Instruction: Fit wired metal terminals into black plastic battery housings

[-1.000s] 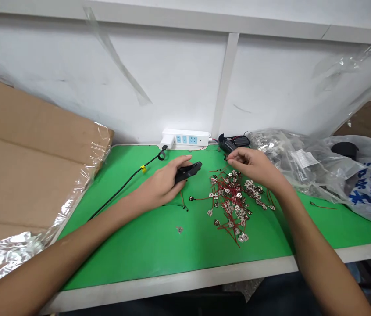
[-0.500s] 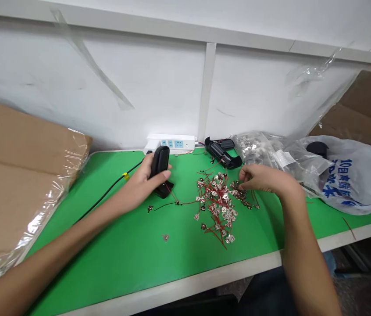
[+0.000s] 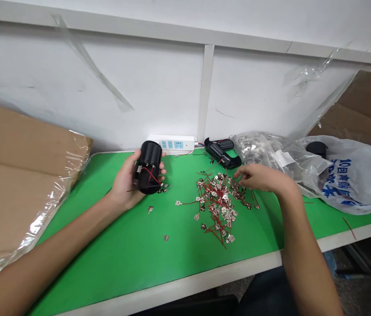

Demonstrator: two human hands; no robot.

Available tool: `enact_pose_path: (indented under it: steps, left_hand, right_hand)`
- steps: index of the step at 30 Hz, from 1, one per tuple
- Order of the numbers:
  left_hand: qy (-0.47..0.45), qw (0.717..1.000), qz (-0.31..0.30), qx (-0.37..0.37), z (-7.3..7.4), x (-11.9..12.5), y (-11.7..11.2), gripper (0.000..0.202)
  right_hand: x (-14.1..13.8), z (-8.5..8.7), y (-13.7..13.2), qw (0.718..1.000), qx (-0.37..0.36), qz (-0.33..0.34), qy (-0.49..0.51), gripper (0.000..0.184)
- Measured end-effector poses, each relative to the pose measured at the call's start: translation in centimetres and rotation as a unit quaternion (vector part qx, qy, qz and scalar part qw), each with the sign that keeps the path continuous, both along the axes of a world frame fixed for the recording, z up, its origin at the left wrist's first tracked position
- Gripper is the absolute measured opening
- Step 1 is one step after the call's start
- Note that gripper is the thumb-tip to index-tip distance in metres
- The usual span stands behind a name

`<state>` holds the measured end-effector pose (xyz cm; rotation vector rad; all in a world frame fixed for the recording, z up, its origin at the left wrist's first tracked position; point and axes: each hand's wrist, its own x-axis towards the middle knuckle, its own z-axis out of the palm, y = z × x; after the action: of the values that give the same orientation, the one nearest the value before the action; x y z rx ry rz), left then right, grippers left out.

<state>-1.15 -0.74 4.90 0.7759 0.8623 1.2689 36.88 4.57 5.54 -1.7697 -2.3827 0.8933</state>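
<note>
The left hand (image 3: pixel 125 181) has rolled the black holder (image 3: pixel 150 157) over — curled round it, near the table's (image 3: pixel 123 267) back edge, wired side now exposed. Right hand (image 3: pixel 257 177) at the metal contacts (image 3: pixel 225 197) — fingers bent; pinching one? Can't tell.

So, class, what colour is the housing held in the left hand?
The housing is black, as the head view shows.

So the back wall (image 3: pixel 159 87) is white panelling, kinda scuffed, with an upright strip (image 3: pixel 205 90) splitting it and clear tape (image 3: pixel 90 62) stuck on at a slant (a bit wonky, honestly). Green-topped table (image 3: pixel 113 263) in front, whitish front edge (image 3: pixel 205 279), dark speckled floor (image 3: pixel 356 296) below. Light's soft and pretty even.
</note>
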Motion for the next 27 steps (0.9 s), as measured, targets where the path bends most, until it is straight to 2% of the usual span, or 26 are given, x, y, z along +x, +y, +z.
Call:
enact_pose_path:
  steps: [4, 7, 10, 13, 16, 20, 27]
  left_hand:
    - [0.004, 0.999, 0.041, -0.003, -1.7, 2.0, -0.8, 0.05]
    - [-0.033, 0.999, -0.02, -0.032, -2.7, 3.9, -1.8, 0.051]
    - [-0.041, 0.995, -0.075, -0.054, -2.9, 4.7, -2.1, 0.049]
    - [-0.075, 0.993, -0.079, -0.051, -2.1, 4.0, -1.5, 0.047]
    - [-0.124, 0.99, -0.057, -0.038, -0.5, 2.4, -0.8, 0.047]
    - [-0.104, 0.994, -0.016, -0.02, 0.9, 0.7, -0.5, 0.039]
    - [-0.054, 0.997, 0.013, -0.06, -0.7, 0.7, 0.2, 0.046]
  right_hand:
    - [-0.2, 0.5, -0.1, 0.998, 0.039, 0.014, 0.037, 0.022]
    - [-0.9, 1.4, -0.7, 0.995, 0.041, 0.033, 0.087, 0.016]
    - [-1.9, 2.2, -1.5, 0.984, 0.025, 0.051, 0.169, 0.018]
    - [-3.1, 2.3, -2.2, 0.973, 0.009, 0.064, 0.223, 0.017]
    - [-4.2, 2.1, -2.7, 0.967, -0.012, 0.084, 0.241, 0.016]
    - [-5.2, 1.6, -2.9, 0.946, -0.037, 0.092, 0.308, 0.017]
    - [-7.7, -0.4, -2.8, 0.896, -0.083, 0.034, 0.435, 0.019]
